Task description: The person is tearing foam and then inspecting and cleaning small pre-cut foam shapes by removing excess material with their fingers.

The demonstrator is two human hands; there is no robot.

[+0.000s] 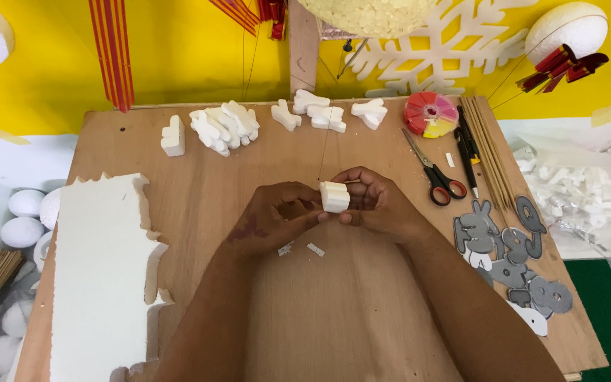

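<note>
Head view | left hand (pixel 270 216) and right hand (pixel 376 205) both pinch foam block (pixel 334 197), frame centre | scissors (pixel 436 173) upper right | risk: brittle foam may crumble under a hard squeeze.

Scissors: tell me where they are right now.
In the head view, the scissors lie on the wooden table to the right of the right hand, below the round bead box and beside the wooden sticks.

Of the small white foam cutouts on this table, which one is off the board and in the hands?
The foam piece at the centre, pinched between the left hand and right hand. The other cutouts lie in a row along the table's far edge, untouched.
</note>
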